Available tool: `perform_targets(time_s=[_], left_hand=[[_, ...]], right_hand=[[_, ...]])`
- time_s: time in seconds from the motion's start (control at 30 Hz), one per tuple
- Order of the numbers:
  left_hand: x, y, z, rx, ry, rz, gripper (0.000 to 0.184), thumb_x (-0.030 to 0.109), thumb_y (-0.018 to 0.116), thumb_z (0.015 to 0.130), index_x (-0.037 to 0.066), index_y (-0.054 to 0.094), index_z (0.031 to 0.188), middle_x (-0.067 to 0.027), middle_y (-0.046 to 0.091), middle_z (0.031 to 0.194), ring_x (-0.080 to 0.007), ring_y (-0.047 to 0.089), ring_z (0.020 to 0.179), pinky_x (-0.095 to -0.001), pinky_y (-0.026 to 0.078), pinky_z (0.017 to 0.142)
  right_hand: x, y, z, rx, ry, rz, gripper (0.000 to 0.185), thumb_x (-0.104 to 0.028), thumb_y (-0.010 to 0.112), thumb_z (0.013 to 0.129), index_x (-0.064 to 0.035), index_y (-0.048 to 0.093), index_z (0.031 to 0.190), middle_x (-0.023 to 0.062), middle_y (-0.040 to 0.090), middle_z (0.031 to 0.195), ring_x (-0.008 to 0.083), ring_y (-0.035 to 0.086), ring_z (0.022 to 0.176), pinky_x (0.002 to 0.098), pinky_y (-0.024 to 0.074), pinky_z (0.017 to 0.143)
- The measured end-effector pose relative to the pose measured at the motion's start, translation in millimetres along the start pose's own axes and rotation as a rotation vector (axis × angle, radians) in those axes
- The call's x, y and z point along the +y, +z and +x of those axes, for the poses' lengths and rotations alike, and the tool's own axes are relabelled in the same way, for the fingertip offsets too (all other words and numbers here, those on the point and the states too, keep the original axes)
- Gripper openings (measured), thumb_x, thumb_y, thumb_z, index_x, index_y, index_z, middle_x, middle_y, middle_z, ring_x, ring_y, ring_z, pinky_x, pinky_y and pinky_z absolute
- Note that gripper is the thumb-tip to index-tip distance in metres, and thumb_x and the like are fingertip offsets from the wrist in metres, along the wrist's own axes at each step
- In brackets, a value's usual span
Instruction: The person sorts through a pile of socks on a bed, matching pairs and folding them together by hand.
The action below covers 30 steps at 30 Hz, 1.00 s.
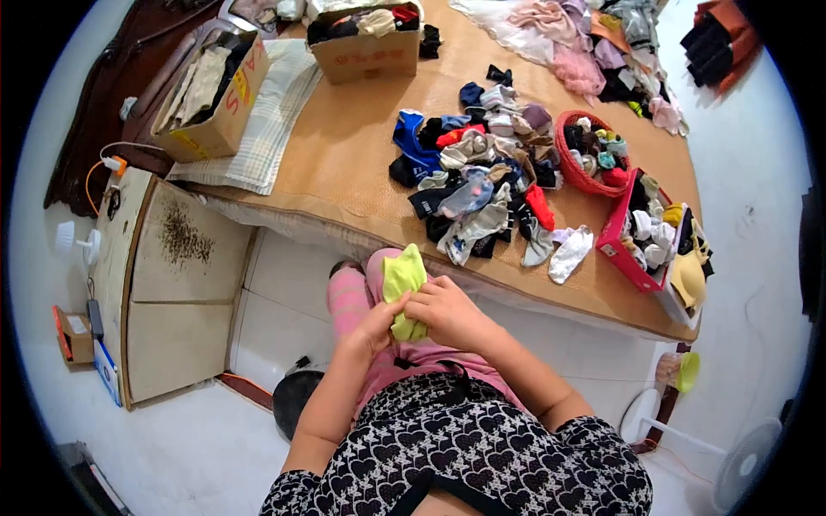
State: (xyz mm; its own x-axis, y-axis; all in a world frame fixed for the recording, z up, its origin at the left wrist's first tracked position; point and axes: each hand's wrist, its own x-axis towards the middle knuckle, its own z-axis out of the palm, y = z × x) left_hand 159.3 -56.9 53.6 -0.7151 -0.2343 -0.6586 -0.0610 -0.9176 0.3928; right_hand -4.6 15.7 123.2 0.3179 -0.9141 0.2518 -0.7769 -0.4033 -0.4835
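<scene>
On the cardboard box (225,116) in the upper left of the frame, the red capitals "KA" can be read near the top edge, with a larger red "S" lower down; the yellow print on it cannot be made out. Red print is borne by the wider carton (366,60) at the top centre, but is too blurred to be read. White marks on the blue garment (413,142) in the upper centre are likewise illegible.

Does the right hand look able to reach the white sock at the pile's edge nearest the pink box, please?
Probably yes: the white sock lies uncovered, though the right hand is busy with the lime-green sock.
</scene>
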Motion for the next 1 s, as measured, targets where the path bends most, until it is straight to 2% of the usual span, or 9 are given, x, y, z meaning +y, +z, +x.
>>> perform_targets(time_s=[0.07, 0.1, 0.17, 0.2, 0.3, 0.47, 0.57, 0.73, 1.0], left_hand=[[-9.4, -34.0, 11.8, -0.244, -0.218, 0.134, 0.038, 0.035, 0.045, 0.095, 0.003, 0.054, 0.113, -0.0115, 0.062, 0.1, -0.0217, 0.064, 0.083, -0.0323, 0.055, 0.067], [-10.6, -29.3, 10.9, -0.246, -0.217, 0.138, 0.038, 0.035, 0.045, 0.095, 0.003, 0.054, 0.113, -0.0115, 0.062, 0.1, -0.0217, 0.064, 0.083, -0.0323, 0.055, 0.067], [-13.2, -20.1, 8.4, -0.16, -0.032, -0.053, 0.039, 0.035, 0.045, 0.095, 0.002, 0.054, 0.113, -0.0124, 0.063, 0.097, -0.0221, 0.063, 0.081, -0.0319, 0.054, 0.065], [-7.1, -15.0, 5.9, -0.127, -0.018, -0.224, 0.029, 0.024, 0.051, 0.091, 0.003, 0.055, 0.111, -0.0101, 0.062, 0.1, -0.0207, 0.064, 0.086, -0.0335, 0.055, 0.07], [17.4, 21.0, -13.3, -0.015, 0.082, -0.293, 0.035, 0.028, 0.052, 0.093, 0.003, 0.052, 0.117, -0.0116, 0.062, 0.1, -0.0236, 0.064, 0.085, -0.0372, 0.055, 0.072], [10.9, -12.2, 4.6, -0.44, -0.104, -0.447, 0.039, 0.023, 0.054, 0.092, 0.001, 0.048, 0.124, -0.0128, 0.058, 0.112, -0.0258, 0.061, 0.099, -0.0414, 0.052, 0.084], [14.3, 1.1, 6.1, -0.286, -0.023, -0.396, 0.039, 0.021, 0.054, 0.092, 0.001, 0.047, 0.125, -0.0138, 0.057, 0.116, -0.027, 0.059, 0.104, -0.0424, 0.05, 0.088], [30.3, 23.9, 1.2, -0.129, 0.335, -0.354, 0.039, 0.02, 0.054, 0.093, 0.005, 0.046, 0.129, -0.0108, 0.055, 0.123, -0.0259, 0.054, 0.113, -0.0422, 0.044, 0.097], [0.6, -2.1, 23.0, -0.102, 0.246, -0.503, 0.042, 0.014, 0.051, 0.093, 0.002, 0.039, 0.132, -0.0131, 0.05, 0.129, -0.028, 0.051, 0.116, -0.0425, 0.041, 0.1]], right_hand=[[6.8, -9.4, 4.7, -0.026, 0.003, -0.094, 0.014, -0.011, 0.062, 0.068, -0.0124, 0.057, 0.082, 0.0, 0.06, 0.082, 0.0192, 0.056, 0.087, 0.0341, 0.0395, 0.078], [8.6, -13.4, 7.5, -0.023, 0.004, -0.098, 0.014, -0.011, 0.062, 0.068, -0.0124, 0.057, 0.082, 0.0, 0.06, 0.082, 0.0192, 0.056, 0.087, 0.0341, 0.0395, 0.078], [9.2, -18.4, 12.3, 0.014, -0.039, -0.101, 0.014, -0.011, 0.062, 0.069, -0.013, 0.057, 0.082, -0.0003, 0.059, 0.08, 0.0189, 0.056, 0.087, 0.0347, 0.0397, 0.078], [6.5, -19.5, 14.0, 0.015, -0.038, -0.101, 0.014, -0.011, 0.062, 0.069, -0.013, 0.057, 0.082, -0.0003, 0.059, 0.08, 0.0189, 0.056, 0.087, 0.0347, 0.0397, 0.078], [-3.5, -19.5, 17.6, 0.03, -0.119, -0.059, 0.011, -0.012, 0.062, 0.07, -0.0133, 0.056, 0.079, -0.0006, 0.058, 0.081, 0.0182, 0.056, 0.087, 0.035, 0.0399, 0.078], [-17.1, -11.1, 5.4, 0.009, -0.172, -0.042, 0.009, -0.014, 0.059, 0.069, -0.0133, 0.051, 0.073, 0.0001, 0.051, 0.076, 0.0174, 0.054, 0.082, 0.0335, 0.0391, 0.079], [-16.2, -18.3, -1.3, 0.0, -0.139, -0.045, 0.009, -0.012, 0.059, 0.069, -0.0131, 0.053, 0.075, -0.0006, 0.054, 0.08, 0.0169, 0.055, 0.086, 0.0341, 0.0389, 0.081], [-6.8, -22.8, -10.1, 0.149, -0.063, 0.017, 0.019, -0.002, 0.06, 0.065, -0.0117, 0.058, 0.082, -0.0033, 0.062, 0.095, 0.0142, 0.057, 0.099, 0.0338, 0.0382, 0.085], [15.2, 29.0, -31.0, 0.14, 0.097, 0.175, 0.025, 0.0, 0.06, 0.064, -0.0113, 0.061, 0.086, 0.0011, 0.063, 0.09, 0.0215, 0.058, 0.088, 0.034, 0.0395, 0.073]])
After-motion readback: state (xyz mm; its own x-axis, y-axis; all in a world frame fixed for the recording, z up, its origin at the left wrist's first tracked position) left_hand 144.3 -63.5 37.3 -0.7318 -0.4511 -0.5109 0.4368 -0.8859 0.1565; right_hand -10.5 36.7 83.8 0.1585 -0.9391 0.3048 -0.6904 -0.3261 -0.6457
